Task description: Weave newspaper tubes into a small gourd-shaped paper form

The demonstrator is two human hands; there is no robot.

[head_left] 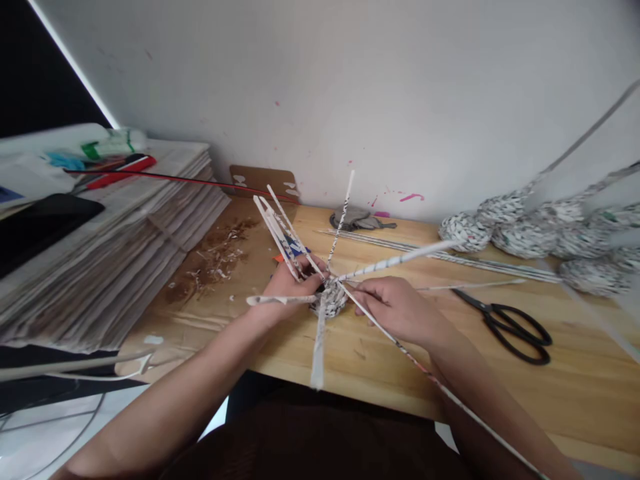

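A small round piece woven from rolled newspaper (333, 301) sits near the middle of the table's front part, with several paper tubes sticking out of it in all directions. Wrapped around its left side is my left hand (293, 283), its fingers partly hidden behind the weave and the tubes. My right hand (393, 303) is closed in a pinch at the right side, on a thin paper tube (470, 287) that runs out to the right behind the hand. A longer paper tube (400, 347) passes in front of my right hand toward the lower right.
Black-handled scissors (517, 327) lie on the right. Finished woven balls (523, 233) are bunched at the back right, beside a bundle of thin rods (450, 255). A tall newspaper stack (175, 233) fills the left, with a phone (55, 223) on top. A grey cloth (357, 219) lies by the wall.
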